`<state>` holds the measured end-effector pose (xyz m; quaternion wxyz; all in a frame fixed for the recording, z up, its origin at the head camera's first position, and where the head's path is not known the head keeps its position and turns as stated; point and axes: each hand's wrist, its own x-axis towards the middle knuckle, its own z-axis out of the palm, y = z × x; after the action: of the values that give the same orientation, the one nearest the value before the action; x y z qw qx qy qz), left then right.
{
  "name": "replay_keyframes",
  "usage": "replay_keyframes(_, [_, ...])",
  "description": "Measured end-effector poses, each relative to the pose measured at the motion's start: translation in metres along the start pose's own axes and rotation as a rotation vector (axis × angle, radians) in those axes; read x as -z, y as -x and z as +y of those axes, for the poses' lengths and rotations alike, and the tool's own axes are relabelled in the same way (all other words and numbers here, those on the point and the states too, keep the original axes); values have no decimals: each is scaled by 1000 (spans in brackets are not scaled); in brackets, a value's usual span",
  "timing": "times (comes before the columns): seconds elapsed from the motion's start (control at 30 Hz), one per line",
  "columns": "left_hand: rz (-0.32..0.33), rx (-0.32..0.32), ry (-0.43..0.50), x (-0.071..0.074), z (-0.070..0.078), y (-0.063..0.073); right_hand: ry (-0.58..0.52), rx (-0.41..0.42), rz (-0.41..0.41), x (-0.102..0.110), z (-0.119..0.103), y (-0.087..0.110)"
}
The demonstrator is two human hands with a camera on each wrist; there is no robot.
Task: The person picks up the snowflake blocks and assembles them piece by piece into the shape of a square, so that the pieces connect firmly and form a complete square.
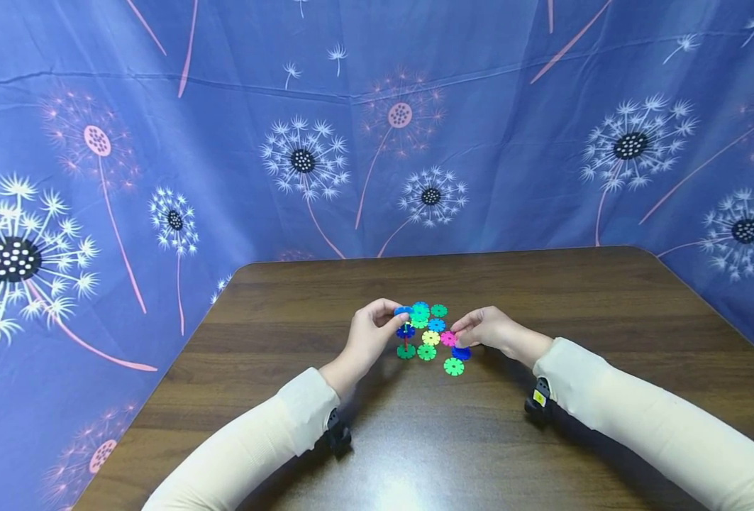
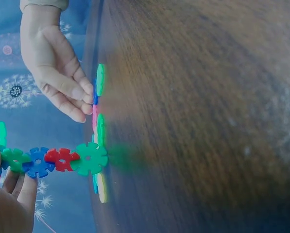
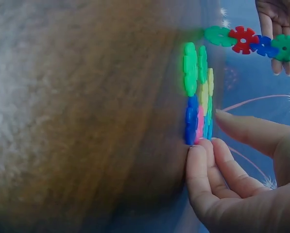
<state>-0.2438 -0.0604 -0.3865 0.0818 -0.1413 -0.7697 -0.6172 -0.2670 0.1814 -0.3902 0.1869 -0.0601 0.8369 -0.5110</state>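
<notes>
Everything here seems to turn on one crossing of axes: the disc chain (image 2: pixel 56 155) runs upright, while the cluster around the yellow disc (image 1: pixel 430 338) lies flat. The chain stands to the yellow disc's left, its long axis rising from a green foot; whether that foot bears on the tabletop (image 1: pixel 325 305) is hard to tell. The left hand (image 1: pixel 370 330), also left of the yellow disc, is much the nearer one — its thumb and fingers pinch the chain near the top, so the rest of it hangs or stands below them. The right hand (image 1: pixel 488 330) is off to the yellow disc's right, its fingertips at the edges of the pink disc (image 1: pixel 448 338) and blue disc (image 1: pixel 461 353) — whether they grip either, the views do not settle.
</notes>
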Motion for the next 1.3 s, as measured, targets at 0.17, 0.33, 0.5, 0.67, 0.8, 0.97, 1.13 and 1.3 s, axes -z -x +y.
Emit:
replay_keyframes(0.17, [0,1,-10,0,0,0,21,10,28,-3,3,1])
replay_keyframes(0.33, [-2,6,-11,0,1,1,58,39,45,-8,5,2])
replay_keyframes(0.5, [0,5,-9,0,0,2,87,75,53,-12,7,4])
replay_keyframes(0.67, [-3,13,-2,0,5,4,119,93,56,-15,6,6])
replay_keyframes(0.8, [-15,-6,-4,1,23,10,131,100,82,-17,5,6])
replay_keyframes(0.97, [-4,-8,-21,3,37,17,139,96,95,-18,4,7])
replay_keyframes(1.13, [-6,-9,-23,3,35,17,216,111,138,-16,4,8])
replay_keyframes(1.3, [-25,15,-16,3,34,17,254,96,165,-15,3,9])
